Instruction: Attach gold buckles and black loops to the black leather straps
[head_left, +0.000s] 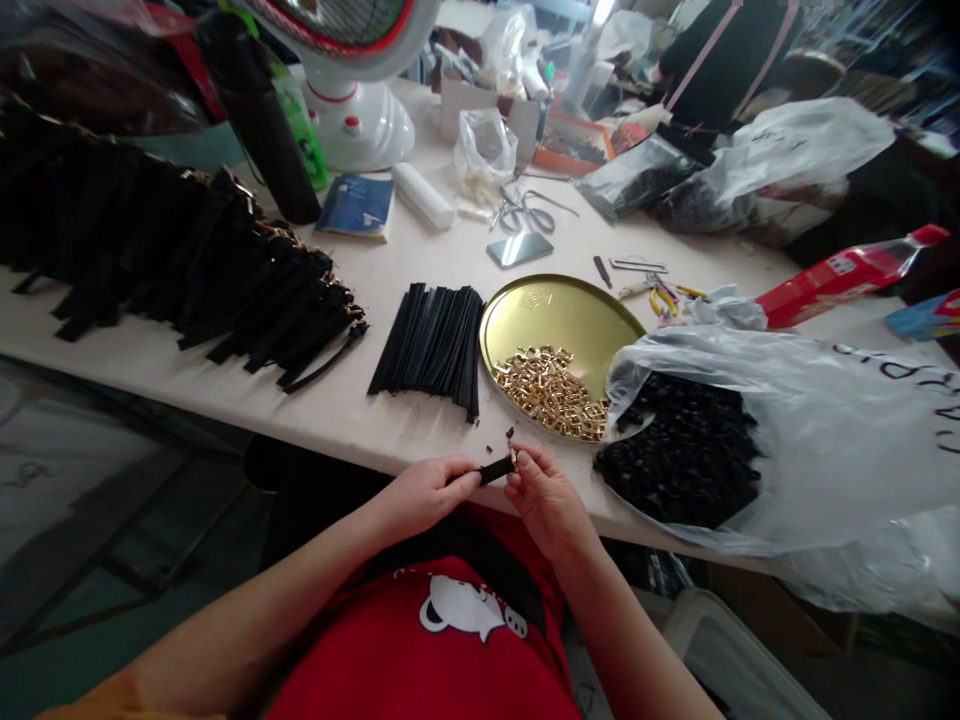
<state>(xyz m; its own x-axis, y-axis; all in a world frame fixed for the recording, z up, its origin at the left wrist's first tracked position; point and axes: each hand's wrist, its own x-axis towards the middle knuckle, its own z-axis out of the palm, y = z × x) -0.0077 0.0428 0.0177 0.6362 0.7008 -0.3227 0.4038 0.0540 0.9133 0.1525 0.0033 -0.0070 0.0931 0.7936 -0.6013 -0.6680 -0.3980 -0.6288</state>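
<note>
At the table's front edge, my left hand (431,490) pinches a short black strap (495,470). My right hand (545,495) closes on a small gold buckle (514,459) at the strap's other end. Just beyond my hands lie a row of black straps (427,345) and a round gold tray (577,320) with many gold buckles (547,390) in its near part. Right of the tray, an open plastic bag (825,430) holds small black pieces (682,450). A long pile of black straps with gold fittings (180,250) covers the left side.
Farther back are a white fan (360,125), a dark bottle (259,120), a blue booklet (356,205), a white roll (424,195), a phone (520,249) and scissors (525,212). Pliers (662,300) and a red bottle (840,280) lie at right. The table's front edge (337,440) borders my lap.
</note>
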